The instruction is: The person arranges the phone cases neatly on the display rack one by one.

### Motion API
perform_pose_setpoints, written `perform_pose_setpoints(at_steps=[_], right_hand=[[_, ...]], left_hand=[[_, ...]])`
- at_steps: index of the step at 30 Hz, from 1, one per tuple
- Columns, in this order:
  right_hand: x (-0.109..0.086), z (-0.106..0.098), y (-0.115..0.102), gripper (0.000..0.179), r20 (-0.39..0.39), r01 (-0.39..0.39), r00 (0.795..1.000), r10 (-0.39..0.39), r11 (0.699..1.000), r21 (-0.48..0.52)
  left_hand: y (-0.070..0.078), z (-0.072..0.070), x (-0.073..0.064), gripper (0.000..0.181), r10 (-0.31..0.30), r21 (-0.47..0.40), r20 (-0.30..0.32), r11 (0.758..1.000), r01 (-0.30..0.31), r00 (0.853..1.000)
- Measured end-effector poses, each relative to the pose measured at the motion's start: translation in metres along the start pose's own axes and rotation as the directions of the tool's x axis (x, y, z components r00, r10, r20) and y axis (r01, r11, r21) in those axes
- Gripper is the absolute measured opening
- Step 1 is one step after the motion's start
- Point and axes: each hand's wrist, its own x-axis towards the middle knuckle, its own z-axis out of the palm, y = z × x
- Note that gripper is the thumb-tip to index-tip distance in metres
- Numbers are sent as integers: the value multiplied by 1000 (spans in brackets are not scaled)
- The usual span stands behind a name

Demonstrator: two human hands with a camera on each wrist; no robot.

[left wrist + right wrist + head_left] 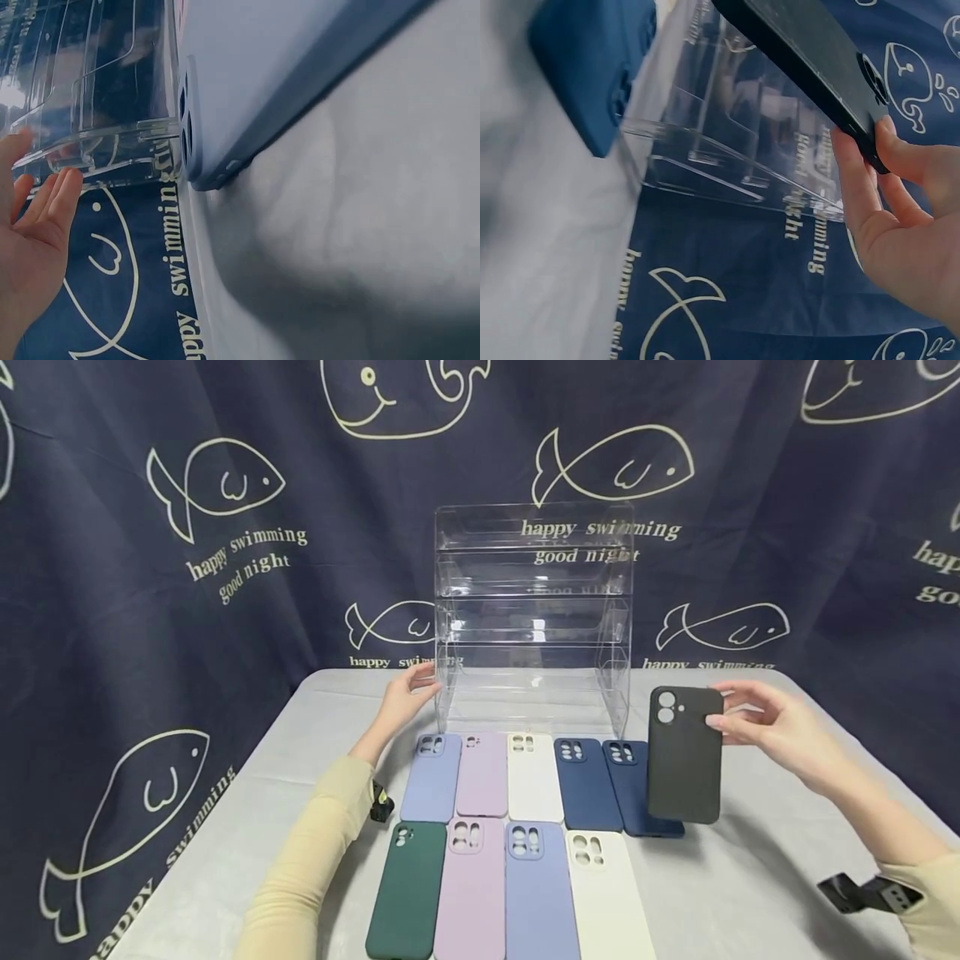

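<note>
A black phone case (684, 760) is held upright above the table by my right hand (787, 735), thumb on its back and fingers behind its right edge. The right wrist view also has this black phone case (810, 60) pinched near its camera end. My left hand (405, 697) is beside the lower left side of a clear tiered display rack (532, 618). In the left wrist view the left hand (34, 247) has its fingers extended at the clear rack (97, 142); whether they touch it is hard to tell. The black case partly hides a dark blue phone case (626, 777).
Phone cases lie in two rows before the rack: light blue (431, 785), lilac (482, 781), white (534, 785) and dark blue (588, 789) behind; dark green (405, 893), lilac (470, 893), light blue (542, 893) and white (611, 893) nearer. A fish-patterned curtain (360, 527) hangs behind the table.
</note>
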Motion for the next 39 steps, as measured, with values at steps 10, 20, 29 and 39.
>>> perform_pose_setpoints(at_steps=[10,20,29,39], right_hand=[[39,-10,-25,39,-126,-45,991,33,994,-95],[84,-21,-44,39,-207,82,977,-54,988,130],[119,-29,-59,40,-254,114,964,-72,981,154],[159,-26,-76,41,-279,143,958,-69,957,252]], left_hand=[[-7,5,5,48,-16,-12,-1,1000,16,1000],[-9,5,10,46,-5,21,3,1000,5,1000],[-8,5,9,45,-50,12,27,999,49,998],[-11,3,5,45,-71,15,35,997,71,997]])
